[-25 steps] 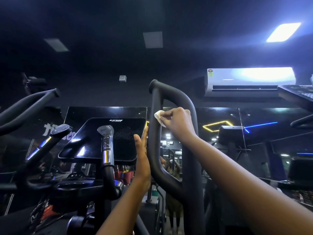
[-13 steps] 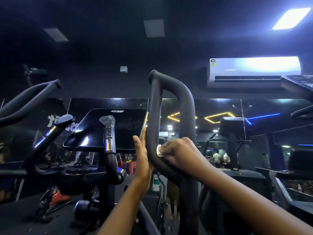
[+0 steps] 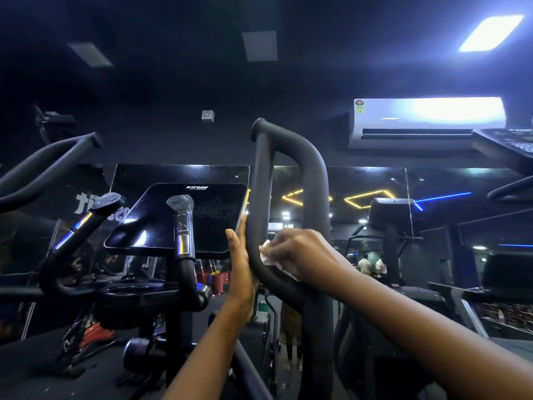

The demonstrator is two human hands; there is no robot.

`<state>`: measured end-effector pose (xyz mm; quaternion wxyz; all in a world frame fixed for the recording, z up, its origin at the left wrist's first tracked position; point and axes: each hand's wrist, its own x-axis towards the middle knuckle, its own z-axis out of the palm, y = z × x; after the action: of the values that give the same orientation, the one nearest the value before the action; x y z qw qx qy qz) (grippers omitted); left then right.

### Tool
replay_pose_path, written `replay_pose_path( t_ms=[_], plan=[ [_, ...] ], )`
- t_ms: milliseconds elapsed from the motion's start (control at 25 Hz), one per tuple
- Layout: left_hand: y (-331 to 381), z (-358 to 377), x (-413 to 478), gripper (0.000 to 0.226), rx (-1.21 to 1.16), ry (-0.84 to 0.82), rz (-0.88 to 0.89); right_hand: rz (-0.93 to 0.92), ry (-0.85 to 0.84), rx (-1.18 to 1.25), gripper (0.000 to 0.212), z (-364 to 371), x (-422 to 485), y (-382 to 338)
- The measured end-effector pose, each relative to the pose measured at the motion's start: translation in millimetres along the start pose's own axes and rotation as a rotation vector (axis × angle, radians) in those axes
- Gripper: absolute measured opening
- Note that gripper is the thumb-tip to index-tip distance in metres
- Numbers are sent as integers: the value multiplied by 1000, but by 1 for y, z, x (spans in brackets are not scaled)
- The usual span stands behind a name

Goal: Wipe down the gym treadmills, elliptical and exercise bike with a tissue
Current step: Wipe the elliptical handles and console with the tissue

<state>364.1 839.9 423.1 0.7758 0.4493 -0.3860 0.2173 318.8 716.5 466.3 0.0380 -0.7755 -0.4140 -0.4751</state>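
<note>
A black looped handle (image 3: 313,168) of the elliptical rises in the middle of the head view. My right hand (image 3: 300,255) grips a white tissue (image 3: 266,254) and presses it against the lower left bend of that handle. My left hand (image 3: 240,264) lies flat with straight fingers against the handle's left side, beside the glossy black console (image 3: 178,217). Most of the tissue is hidden under my right fingers.
A short grip (image 3: 181,226) with silver bands stands in front of the console, with another grip (image 3: 106,202) and a long black arm (image 3: 43,168) further left. A treadmill console (image 3: 392,210) stands at the right. An air conditioner (image 3: 427,122) hangs on the wall.
My right hand slid the tissue down the handle from its upper part to the lower bend. My left hand stayed against the handle's left side.
</note>
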Motion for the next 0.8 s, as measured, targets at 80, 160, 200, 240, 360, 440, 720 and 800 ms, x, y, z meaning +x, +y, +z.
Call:
replay_pose_path(
  t_ms=[80, 160, 200, 240, 360, 440, 720, 800],
  plan=[
    [-2, -2, 1, 69, -3, 14, 23, -58, -98, -43, 18, -10, -17, -4],
    [-1, -1, 0, 67, 12, 46, 55, -104, -248, -88, 18, -25, -22, -4],
    [0, 0, 0, 66, 27, 28, 67, -120, -264, -118, 20, -32, -18, 0],
    [-1, -1, 1, 63, 66, 24, 71, -123, -210, -145, 23, -36, -10, 4],
    [6, -3, 16, 57, 122, 53, 60, -37, 111, -116, 24, -39, 31, 21],
    [13, -1, 33, 64, 99, 75, 59, 4, 253, -131, 24, -41, 70, 26],
    [8, -1, 56, 74, 194, 26, 107, 112, 227, -302, 16, -48, 158, 54],
    [6, -2, 55, 77, 187, 29, 116, 57, 188, -335, 15, -40, 152, 58]
  ],
)
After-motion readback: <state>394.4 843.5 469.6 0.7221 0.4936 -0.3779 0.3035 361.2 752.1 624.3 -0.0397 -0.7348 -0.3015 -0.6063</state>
